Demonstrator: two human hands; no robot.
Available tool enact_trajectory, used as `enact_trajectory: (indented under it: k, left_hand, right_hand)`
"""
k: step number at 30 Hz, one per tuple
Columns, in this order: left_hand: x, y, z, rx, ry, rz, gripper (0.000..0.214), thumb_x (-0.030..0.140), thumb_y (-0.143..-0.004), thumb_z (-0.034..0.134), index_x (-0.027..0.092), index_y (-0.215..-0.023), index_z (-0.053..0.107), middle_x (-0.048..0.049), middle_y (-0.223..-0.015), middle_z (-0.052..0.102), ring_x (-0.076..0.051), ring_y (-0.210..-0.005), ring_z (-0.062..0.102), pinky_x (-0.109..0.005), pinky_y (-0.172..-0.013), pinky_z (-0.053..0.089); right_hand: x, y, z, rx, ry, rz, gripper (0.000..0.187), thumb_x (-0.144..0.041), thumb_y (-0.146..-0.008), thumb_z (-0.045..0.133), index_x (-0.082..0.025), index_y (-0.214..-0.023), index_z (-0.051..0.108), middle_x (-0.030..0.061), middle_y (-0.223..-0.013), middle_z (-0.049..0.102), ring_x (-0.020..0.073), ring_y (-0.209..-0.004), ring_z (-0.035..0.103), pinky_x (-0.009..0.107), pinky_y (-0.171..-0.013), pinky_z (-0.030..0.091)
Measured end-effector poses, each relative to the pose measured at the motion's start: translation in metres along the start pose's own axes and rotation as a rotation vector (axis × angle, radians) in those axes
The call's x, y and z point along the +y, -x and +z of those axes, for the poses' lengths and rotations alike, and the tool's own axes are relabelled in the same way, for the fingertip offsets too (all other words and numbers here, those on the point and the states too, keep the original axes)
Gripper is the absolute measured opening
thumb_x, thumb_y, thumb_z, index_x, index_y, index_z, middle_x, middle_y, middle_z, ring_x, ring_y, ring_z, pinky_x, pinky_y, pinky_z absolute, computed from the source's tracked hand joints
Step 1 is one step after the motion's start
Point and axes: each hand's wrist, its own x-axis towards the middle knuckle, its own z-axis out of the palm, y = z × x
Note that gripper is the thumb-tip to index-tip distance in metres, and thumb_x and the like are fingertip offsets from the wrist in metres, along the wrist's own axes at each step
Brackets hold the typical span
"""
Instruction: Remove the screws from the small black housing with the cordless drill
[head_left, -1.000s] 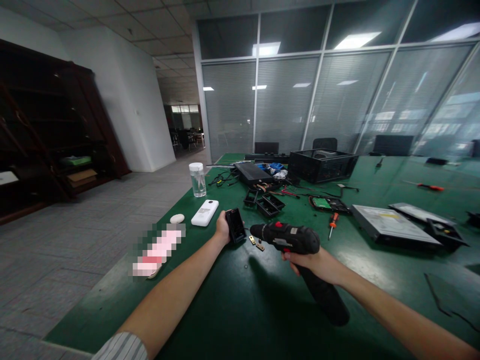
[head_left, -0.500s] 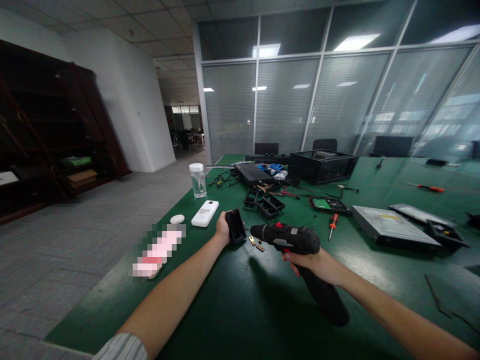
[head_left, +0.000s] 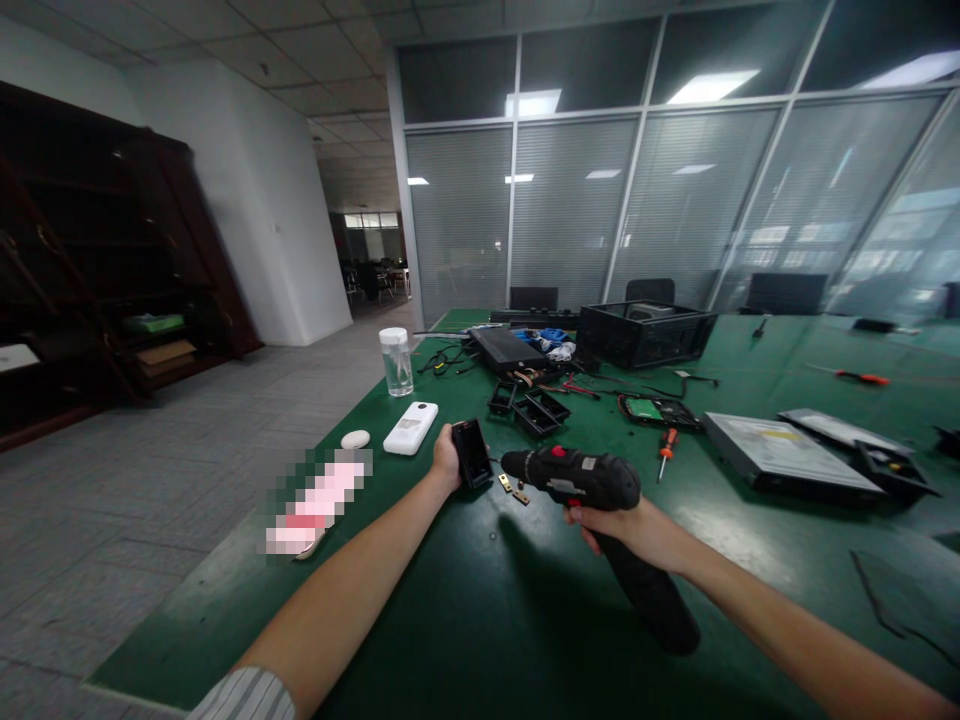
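Observation:
My left hand is closed round the left side of a small black plastic frame, which it holds tilted over the table. A black cordless drill with red switches is gripped by its handle in my right hand, one finger near the trigger. Its chuck points left, and the thin bit reaches to the right side of the frame; whether it sits in a screw I cannot tell. Below the bit, small brass-coloured metal pieces lie on the green table.
Beyond my hands stand more black plastic frames, cables and an open black case. To the right are an orange screwdriver and a metal drive. A white power bank and a clear jar stand left.

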Motion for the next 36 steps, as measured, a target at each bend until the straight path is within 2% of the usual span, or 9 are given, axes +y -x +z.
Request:
enact_trajectory:
  k: [17,26,31,36]
  left_hand:
    - [-0.0011,-0.0016,-0.0014,-0.006,-0.040,0.004,0.035,0.041,-0.082,0.036,0.015,-0.075,0.058,-0.0079,-0.059,0.061,-0.023,-0.053,0.062,-0.035,-0.052,0.049]
    - [-0.0014,-0.0039,-0.0031,-0.005,-0.024,0.001,0.034,0.041,-0.083,0.036,0.015,-0.078,0.058,-0.0071,-0.059,0.061,-0.023,-0.053,0.062,-0.035,-0.052,0.049]
    - [-0.0014,-0.0031,-0.0024,-0.014,-0.042,0.016,0.034,0.040,-0.082,0.035,0.015,-0.076,0.058,-0.0077,-0.059,0.061,-0.024,-0.053,0.063,-0.035,-0.052,0.050]
    - [-0.0021,-0.0023,-0.0025,-0.039,-0.049,0.041,0.033,0.039,-0.082,0.036,0.016,-0.075,0.058,-0.0079,-0.058,0.061,-0.024,-0.052,0.062,-0.036,-0.051,0.049]
  right_hand:
    - [0.0024,-0.0011,-0.0005,0.019,-0.038,0.023,0.027,-0.039,-0.082,0.056,-0.014,-0.075,0.063,0.0002,-0.055,0.057,0.0144,-0.055,0.051,0.028,-0.057,0.038]
    - [0.0056,-0.0029,-0.0024,-0.003,-0.101,0.017,0.023,-0.036,-0.078,0.061,-0.013,-0.080,0.065,0.0005,-0.059,0.057,0.0151,-0.059,0.053,0.030,-0.065,0.041]
    - [0.0046,-0.0020,-0.0024,-0.003,-0.219,0.022,0.021,-0.030,-0.072,0.067,-0.014,-0.084,0.063,0.0023,-0.074,0.059,0.0166,-0.069,0.054,0.032,-0.069,0.044]
    - [0.0011,-0.0019,-0.0003,-0.018,-0.195,-0.014,0.016,-0.025,-0.070,0.068,-0.016,-0.082,0.063,0.0017,-0.080,0.060,0.0176,-0.078,0.055,0.032,-0.076,0.042]
